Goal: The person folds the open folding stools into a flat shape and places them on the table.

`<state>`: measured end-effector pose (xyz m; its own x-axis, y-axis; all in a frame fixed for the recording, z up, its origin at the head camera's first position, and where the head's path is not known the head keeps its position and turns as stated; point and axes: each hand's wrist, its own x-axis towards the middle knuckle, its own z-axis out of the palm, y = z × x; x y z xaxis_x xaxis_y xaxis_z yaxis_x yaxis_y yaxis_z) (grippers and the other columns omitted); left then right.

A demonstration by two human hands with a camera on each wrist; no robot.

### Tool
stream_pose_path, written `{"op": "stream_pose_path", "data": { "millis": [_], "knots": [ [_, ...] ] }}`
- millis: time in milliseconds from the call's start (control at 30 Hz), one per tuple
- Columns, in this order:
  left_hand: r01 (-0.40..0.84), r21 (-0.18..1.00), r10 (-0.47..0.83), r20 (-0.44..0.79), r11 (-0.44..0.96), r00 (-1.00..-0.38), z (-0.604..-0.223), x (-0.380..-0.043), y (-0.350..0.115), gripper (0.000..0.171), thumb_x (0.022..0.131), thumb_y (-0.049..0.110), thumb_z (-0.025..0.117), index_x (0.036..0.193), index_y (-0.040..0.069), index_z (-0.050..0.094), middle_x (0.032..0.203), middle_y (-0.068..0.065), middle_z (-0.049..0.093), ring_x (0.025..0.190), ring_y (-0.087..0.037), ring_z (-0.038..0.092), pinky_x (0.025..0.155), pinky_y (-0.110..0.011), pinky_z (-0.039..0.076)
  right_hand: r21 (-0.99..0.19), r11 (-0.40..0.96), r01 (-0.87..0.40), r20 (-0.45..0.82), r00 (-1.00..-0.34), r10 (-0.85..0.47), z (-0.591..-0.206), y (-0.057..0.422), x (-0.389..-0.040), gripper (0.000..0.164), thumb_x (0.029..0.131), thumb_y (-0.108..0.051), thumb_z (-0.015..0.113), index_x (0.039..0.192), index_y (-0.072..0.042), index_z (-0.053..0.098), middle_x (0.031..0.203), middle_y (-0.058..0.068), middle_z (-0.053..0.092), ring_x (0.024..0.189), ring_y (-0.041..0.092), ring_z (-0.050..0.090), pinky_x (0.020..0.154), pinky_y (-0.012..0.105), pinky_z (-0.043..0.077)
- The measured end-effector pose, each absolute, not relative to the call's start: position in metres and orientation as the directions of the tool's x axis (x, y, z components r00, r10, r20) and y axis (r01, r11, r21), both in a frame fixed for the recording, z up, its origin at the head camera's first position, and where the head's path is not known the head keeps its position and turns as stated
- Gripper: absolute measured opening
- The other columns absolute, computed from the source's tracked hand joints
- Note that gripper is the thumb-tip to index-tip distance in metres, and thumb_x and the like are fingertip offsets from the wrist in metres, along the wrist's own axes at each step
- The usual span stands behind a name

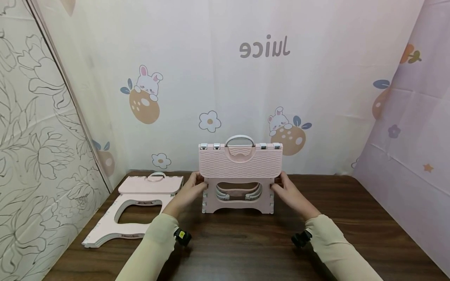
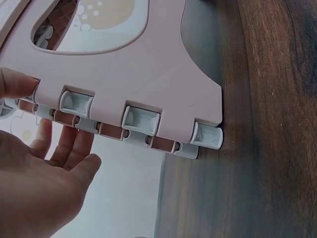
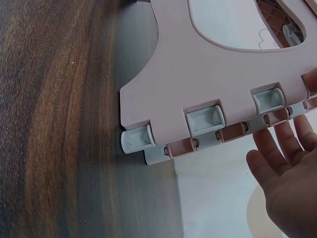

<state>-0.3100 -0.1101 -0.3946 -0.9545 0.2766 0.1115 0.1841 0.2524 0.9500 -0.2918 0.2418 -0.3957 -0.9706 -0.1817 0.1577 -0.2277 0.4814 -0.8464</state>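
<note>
A pink folding stool stands upright on its legs at the middle of the table, its textured top panel facing me and its grey carry handle pointing up. My left hand grips its left side edge, thumb in front and fingers behind. On the opposite edge, my right hand holds it the same way. Close up in the left wrist view, the leg panel shows grey hinge knuckles along its side. Similar knuckles line the leg panel in the right wrist view. The stool's back side is mostly hidden.
A second pink folding stool lies folded flat on the left of the dark wooden table. Behind the table hangs a printed curtain. A flower-patterned curtain borders the left, and another curtain the right.
</note>
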Motion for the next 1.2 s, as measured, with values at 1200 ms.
{"op": "stream_pose_path", "data": {
  "millis": [1200],
  "knots": [
    [0.212, 0.946, 0.301, 0.133, 0.246, -0.944, -0.3960, -0.3061, -0.1145, 0.034, 0.099, 0.017, 0.054, 0.128, 0.002, 0.044, 0.128, -0.015, 0.049, 0.119, -0.029, 0.049, 0.102, -0.050, 0.039, -0.841, 0.460, -0.285, 0.207, -0.955, -0.213, -0.3967, 0.2410, -0.2867, 0.044, 0.105, -0.019, 0.047, 0.140, 0.001, 0.032, 0.134, 0.023, 0.043, 0.118, 0.035, 0.047, 0.092, 0.048, 0.045]
  ]
}}
